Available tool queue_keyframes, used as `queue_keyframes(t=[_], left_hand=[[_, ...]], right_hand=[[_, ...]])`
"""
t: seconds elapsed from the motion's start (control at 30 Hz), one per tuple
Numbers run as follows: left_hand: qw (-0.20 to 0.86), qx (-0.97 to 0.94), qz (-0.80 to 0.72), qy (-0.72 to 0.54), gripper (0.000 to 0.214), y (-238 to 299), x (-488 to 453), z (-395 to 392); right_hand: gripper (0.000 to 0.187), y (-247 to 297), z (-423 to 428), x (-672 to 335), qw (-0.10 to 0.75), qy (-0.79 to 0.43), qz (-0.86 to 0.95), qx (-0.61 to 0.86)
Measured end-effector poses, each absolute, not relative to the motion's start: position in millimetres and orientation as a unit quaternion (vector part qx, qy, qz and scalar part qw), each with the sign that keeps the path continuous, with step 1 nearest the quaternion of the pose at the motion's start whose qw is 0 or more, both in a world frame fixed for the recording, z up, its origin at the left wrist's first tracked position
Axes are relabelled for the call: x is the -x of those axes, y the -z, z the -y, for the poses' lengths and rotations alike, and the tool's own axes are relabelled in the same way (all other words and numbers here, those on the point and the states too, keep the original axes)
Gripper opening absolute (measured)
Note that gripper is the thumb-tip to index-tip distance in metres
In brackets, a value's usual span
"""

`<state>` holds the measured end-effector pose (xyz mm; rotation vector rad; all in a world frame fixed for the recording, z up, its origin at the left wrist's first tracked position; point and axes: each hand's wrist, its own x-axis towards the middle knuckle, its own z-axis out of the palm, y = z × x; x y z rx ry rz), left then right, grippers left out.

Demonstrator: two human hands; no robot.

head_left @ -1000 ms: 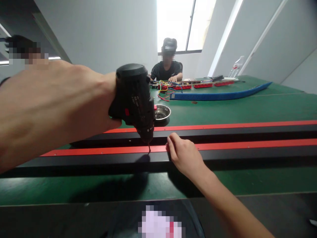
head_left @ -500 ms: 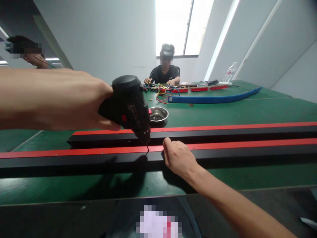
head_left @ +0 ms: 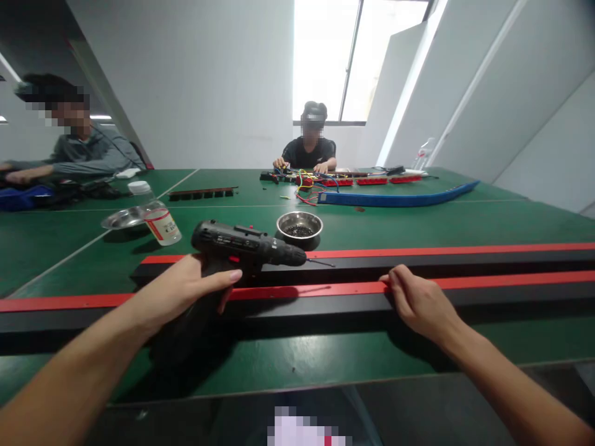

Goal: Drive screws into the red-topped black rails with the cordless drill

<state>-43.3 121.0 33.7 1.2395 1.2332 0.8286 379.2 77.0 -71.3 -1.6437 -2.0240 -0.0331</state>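
Note:
My left hand (head_left: 186,282) is wrapped round the handle of a black cordless drill (head_left: 246,244). The drill lies level above the nearer long bar, its thin bit pointing right and touching nothing. That black bar (head_left: 320,305) has a red strip (head_left: 344,290) along its top, with small screw heads in it. My right hand (head_left: 421,303) rests at the strip, fingers pinched together; whatever they hold is hidden. Just behind runs a second red-topped black bar (head_left: 511,263). Beyond the drill stands a steel bowl (head_left: 300,217) with many small dark screws.
On the green table (head_left: 223,210) stand a plastic bottle (head_left: 160,223) and a shallow metal dish (head_left: 116,220) at left. A curved blue bar (head_left: 385,199) lies farther back, near wired red parts (head_left: 337,182). One person (head_left: 309,145) sits opposite, another (head_left: 88,152) at far left.
The drill has swung from pointing down at the red strip to level, pointing right, off the strip. My right hand has moved right along the bar, fingers still closed.

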Motion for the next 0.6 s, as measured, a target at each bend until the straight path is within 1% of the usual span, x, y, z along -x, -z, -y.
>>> queue_keyframes(t=[0.03, 0.07, 0.17, 0.27, 0.33, 0.4, 0.47, 0.6], left_hand=[[0.564, -0.570, -0.514, -0.306, 0.029, -20.4, 48.3, -121.6], [0.571, -0.569, -0.504, -0.310, 0.035, -8.6, 53.3, -122.8], [0.611, -0.535, -0.471, -0.343, 0.033, 15.4, 65.3, -127.6], [0.634, -0.497, -0.460, -0.373, 0.030, 24.5, 70.8, -129.4], [0.644, -0.460, -0.464, -0.397, 0.029, 26.7, 71.9, -128.8], [0.653, -0.419, -0.472, -0.419, 0.029, 28.0, 71.7, -127.7], [0.648, -0.390, -0.479, -0.445, 0.030, 28.9, 70.9, -126.7], [0.623, -0.364, -0.494, -0.485, 0.030, 26.2, 68.8, -124.3]], right_hand=[[0.011, 70.0, -76.2, -386.0, 0.265, -0.002, 0.746, 0.611], [0.012, 68.2, -75.9, -390.9, 0.268, -0.018, 0.742, 0.614], [0.015, 57.4, -81.5, -393.9, 0.285, -0.045, 0.725, 0.625], [0.020, 38.0, -102.0, -381.0, 0.318, -0.020, 0.704, 0.635], [0.025, 23.4, -126.9, -365.0, 0.335, -0.032, 0.703, 0.626], [0.026, 12.0, -161.3, -344.9, 0.311, -0.100, 0.737, 0.592], [0.023, 6.5, -201.9, -322.5, 0.270, -0.148, 0.765, 0.565], [0.015, 9.8, -279.3, -279.2, 0.179, -0.128, 0.780, 0.586]])
